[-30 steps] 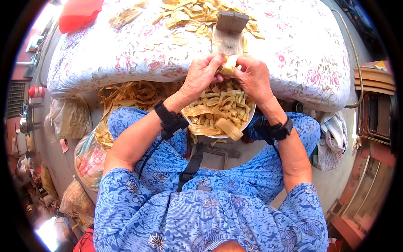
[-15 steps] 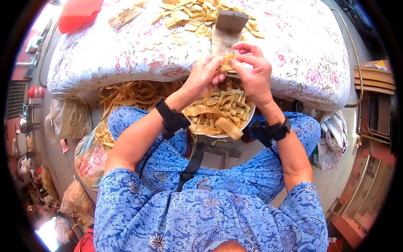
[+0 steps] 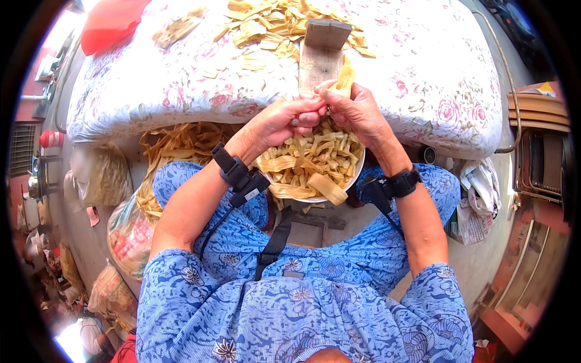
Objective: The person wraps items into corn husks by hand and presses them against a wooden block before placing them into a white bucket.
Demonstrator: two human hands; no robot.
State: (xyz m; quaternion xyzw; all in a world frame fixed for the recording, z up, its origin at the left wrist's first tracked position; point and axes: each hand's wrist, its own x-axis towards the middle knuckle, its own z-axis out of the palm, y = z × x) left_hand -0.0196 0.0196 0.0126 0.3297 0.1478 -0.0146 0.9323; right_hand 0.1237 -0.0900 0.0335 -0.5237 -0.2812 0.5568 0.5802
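Note:
My right hand (image 3: 357, 115) is closed on a flat, straw-coloured dried strip (image 3: 345, 75), whose upper end stands out above the fingers. My left hand (image 3: 296, 115) meets it fingertip to fingertip, thumb and fingers pinched together; whatever lies in that pinch is hidden. Below both hands, a white bowl (image 3: 360, 175) is heaped with short, folded yellow-brown pieces (image 3: 321, 154). One wider curled strip (image 3: 327, 188) lies over its near rim. Just beyond the hands, a wooden board with an upright block (image 3: 327, 34) rests on the flowered cloth.
Loose strips (image 3: 272, 27) are piled on the flower-patterned padded surface (image 3: 169, 78). Long brown strips (image 3: 181, 142) spill out beneath its left edge. Plastic bags (image 3: 103, 175) stand at left, a white bag (image 3: 481, 187) at right. A red sheet (image 3: 112, 24) lies far left.
The strip now rises upright from my right hand, where before it was bunched between both hands. My right hand has turned and dropped slightly; my left has shifted a little lower.

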